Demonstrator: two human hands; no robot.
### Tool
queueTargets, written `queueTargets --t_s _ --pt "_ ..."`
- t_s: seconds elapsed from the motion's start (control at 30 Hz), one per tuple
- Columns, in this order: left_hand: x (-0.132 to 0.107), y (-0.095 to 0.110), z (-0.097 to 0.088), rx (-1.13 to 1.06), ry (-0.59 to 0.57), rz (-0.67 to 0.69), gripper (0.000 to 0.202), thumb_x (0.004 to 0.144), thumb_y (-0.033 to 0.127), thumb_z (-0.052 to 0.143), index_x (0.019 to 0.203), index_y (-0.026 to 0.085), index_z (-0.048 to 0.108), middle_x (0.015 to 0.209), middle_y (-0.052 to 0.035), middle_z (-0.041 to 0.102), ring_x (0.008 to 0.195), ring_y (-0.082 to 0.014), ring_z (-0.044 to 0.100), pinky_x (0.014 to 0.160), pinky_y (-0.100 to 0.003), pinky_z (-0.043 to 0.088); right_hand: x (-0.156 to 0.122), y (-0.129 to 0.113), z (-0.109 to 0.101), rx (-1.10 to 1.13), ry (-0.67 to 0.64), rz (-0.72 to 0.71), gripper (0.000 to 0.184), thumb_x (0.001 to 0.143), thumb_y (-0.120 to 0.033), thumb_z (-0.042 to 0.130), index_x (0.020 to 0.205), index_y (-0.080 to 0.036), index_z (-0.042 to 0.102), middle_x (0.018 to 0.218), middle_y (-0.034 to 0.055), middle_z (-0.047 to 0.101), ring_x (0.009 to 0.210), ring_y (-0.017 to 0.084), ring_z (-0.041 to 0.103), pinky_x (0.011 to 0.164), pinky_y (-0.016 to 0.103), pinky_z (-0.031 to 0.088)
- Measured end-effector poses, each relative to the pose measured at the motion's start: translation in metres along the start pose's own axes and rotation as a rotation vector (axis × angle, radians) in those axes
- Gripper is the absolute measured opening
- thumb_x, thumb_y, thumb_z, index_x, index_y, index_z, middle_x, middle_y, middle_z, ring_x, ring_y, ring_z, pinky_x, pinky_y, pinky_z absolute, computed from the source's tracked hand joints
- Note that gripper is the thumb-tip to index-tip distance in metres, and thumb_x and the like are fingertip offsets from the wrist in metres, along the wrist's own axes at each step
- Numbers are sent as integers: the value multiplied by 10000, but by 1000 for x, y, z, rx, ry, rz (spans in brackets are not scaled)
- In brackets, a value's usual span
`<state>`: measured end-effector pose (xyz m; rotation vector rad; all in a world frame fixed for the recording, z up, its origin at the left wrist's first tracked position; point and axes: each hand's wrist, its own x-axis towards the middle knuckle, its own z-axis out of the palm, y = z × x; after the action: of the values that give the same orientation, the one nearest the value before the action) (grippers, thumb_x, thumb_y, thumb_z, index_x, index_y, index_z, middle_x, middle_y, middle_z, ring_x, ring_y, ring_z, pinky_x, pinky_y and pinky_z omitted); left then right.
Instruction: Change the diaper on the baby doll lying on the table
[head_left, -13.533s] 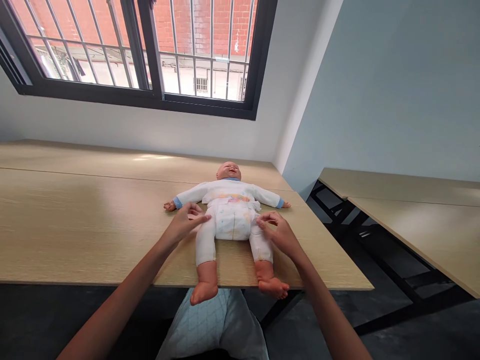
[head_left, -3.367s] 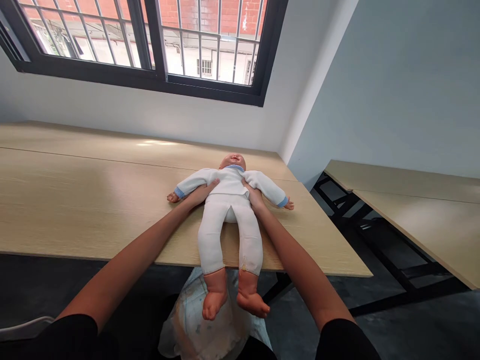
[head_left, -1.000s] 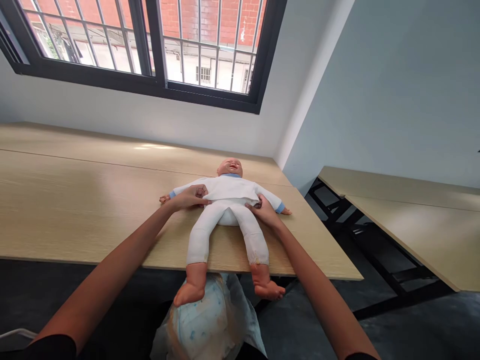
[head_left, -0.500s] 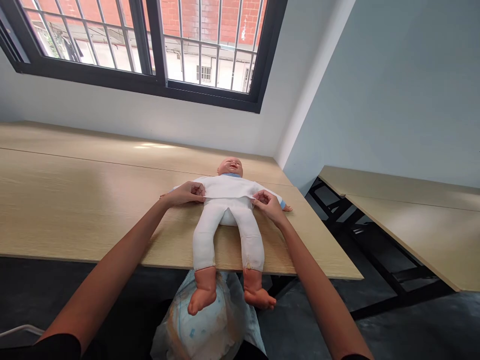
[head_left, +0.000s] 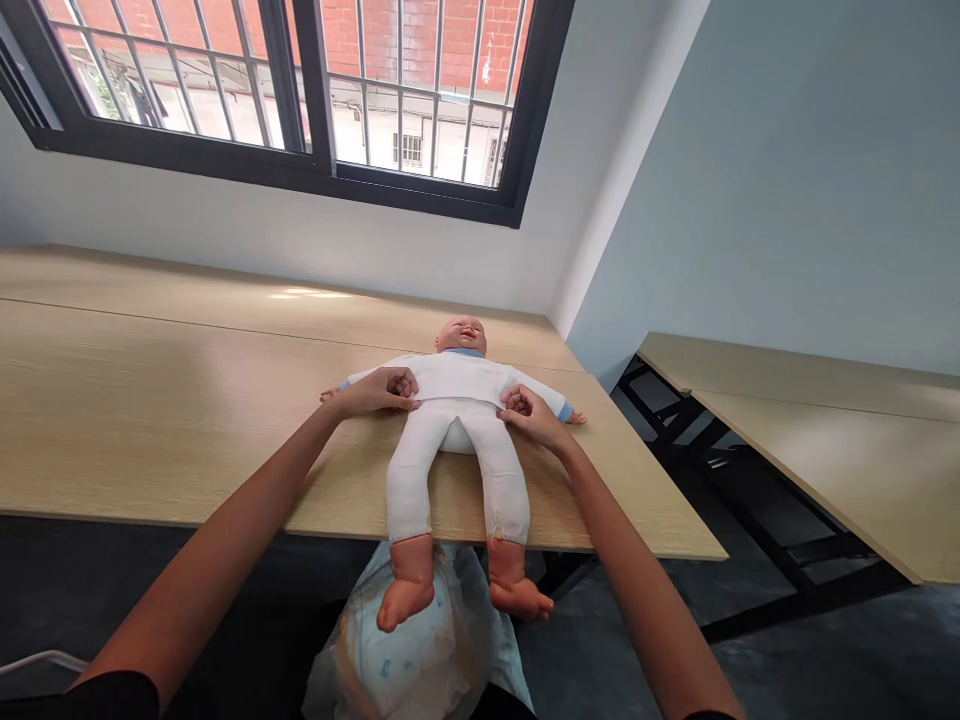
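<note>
A baby doll (head_left: 457, 470) lies on its back on the wooden table, head towards the window and feet past the front edge. It has a white cloth body and a white shirt (head_left: 461, 378) with blue collar and cuffs. My left hand (head_left: 386, 388) is at the shirt's lower left corner, fingers curled and thumb close below the hem. At the lower right corner, the fingers of my right hand (head_left: 525, 410) are closed in a pinch on the hem. The shirt lies flat over the doll's belly, and its edge partly hides behind my fingertips.
The wooden table (head_left: 187, 400) reaches along the wall under a barred window (head_left: 300, 90). A second table (head_left: 825, 430) with black legs stands to the right. Below the front edge, a clear plastic bag (head_left: 420, 650) with a white and blue diaper-like item rests by my lap.
Both hands have moved slightly inward along the shirt's hem. The hem sits a little lower and flatter than before. The doll has barely shifted.
</note>
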<state>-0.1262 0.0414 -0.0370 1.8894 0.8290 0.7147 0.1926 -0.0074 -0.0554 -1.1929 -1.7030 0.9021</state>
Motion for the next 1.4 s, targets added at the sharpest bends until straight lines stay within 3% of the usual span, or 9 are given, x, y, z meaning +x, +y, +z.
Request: queueTargets --t_s 0.2,0.6,0.9,1.1,1.27,1.4 --pt "-2 6 0 47 -5 -9 373 678 490 773 687 161 598 670 16 532 629 -110 437 556 -227 323 0 0 0 -43 21 -39 258 691 -407 677 790 -196 565 675 -15 517 618 143 427 585 270 358" --pt "-7 16 -6 18 -26 -26 382 639 455 785 576 165 544 621 31 477 591 -98 397 546 -224 298 -1 -6 -5 -53 67 -11 162 719 -357 513 657 -212 477 652 2 557 644 163 463 606 275 361" --pt "-9 17 -11 -127 -40 -49 287 688 376 775 668 169 577 718 8 536 685 -116 506 621 -230 371 0 -8 -8 100 66 -2 192 720 -359 545 681 -205 437 662 -19 496 694 154 456 666 272 361" --pt "-3 15 2 -2 -7 21 372 667 436 799 697 175 537 687 33 476 636 -101 418 577 -224 331 -1 -5 4 -36 78 -122 181 708 -328 595 740 -216 456 738 -6 512 711 169 477 673 295 400" --pt "0 22 23 209 170 111 423 645 489 802 914 197 657 877 -10 534 709 -131 443 631 -254 375 3 0 15 -238 161 -314 202 741 -282 632 935 -225 631 951 53 574 928 233 527 839 371 439" --pt "1 26 35 307 180 201 315 707 476 745 877 214 704 891 -27 549 780 -170 467 682 -282 386 3 -4 22 -283 181 -377 104 803 -270 607 880 -228 662 905 67 620 890 241 539 833 390 440"
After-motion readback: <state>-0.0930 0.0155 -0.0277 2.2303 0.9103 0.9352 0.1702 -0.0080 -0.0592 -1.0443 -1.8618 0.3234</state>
